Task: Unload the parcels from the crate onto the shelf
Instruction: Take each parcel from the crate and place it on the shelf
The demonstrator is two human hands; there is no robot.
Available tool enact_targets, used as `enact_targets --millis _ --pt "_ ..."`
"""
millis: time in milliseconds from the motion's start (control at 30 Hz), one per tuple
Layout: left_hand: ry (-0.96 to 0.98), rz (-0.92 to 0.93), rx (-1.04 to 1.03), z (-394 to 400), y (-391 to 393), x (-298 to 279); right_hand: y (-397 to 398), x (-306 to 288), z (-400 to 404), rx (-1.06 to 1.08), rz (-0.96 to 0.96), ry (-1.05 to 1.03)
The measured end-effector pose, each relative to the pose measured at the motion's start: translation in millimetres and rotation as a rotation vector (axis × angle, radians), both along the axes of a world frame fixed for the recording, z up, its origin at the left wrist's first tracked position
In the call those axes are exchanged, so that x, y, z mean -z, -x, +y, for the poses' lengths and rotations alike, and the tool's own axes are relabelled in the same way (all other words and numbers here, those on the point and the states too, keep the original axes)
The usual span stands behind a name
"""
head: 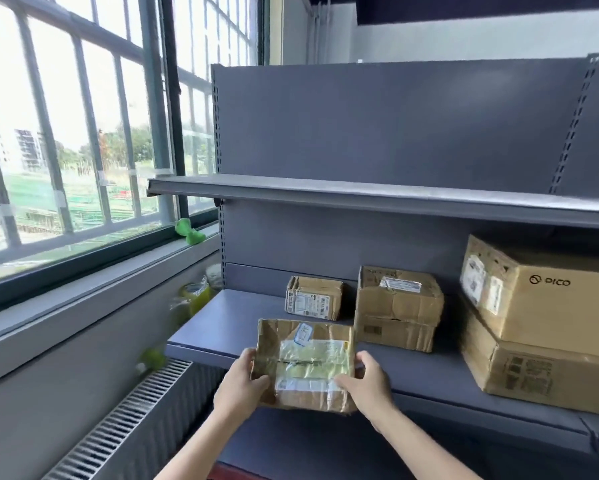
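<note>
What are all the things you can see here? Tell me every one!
held parcel: 1, brown with tape and labels, at the lower shelf's front edge
small box: 1, brown, back of the lower shelf
stacked middle boxes: 2, brown, crumpled, right of the small box
big boxes: 2, brown, stacked at the right
shelves: 2 boards, grey
green object: 1, on the windowsill
window: 1, grey frame, left
radiator: 1, grey, below the window
left hand: 1, grips the parcel's left side
right hand: 1, grips its right side
</note>
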State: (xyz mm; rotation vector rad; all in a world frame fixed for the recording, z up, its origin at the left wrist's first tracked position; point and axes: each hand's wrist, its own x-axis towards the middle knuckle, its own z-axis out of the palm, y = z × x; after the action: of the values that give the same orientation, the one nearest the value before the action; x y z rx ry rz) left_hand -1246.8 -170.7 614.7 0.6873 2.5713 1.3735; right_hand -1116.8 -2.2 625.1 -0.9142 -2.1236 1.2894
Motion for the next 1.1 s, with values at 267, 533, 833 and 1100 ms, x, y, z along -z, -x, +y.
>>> enact_targets --millis 267,533,833,1100 --pt "0.017 -0.034 0.003 -31 42 4 43 3 -25 -0.009 -0.042 0.004" --pt "-0.009 -0.071 -0.001 -14 69 6 82 11 4 -0.061 -0.059 0.010" --pt "-0.059 0.039 0.021 57 112 -44 115 -32 72 -0.092 0.083 0.018" --pt "-0.166 0.172 0.157 165 111 -124 94 -115 158 0.106 0.272 -0.140"
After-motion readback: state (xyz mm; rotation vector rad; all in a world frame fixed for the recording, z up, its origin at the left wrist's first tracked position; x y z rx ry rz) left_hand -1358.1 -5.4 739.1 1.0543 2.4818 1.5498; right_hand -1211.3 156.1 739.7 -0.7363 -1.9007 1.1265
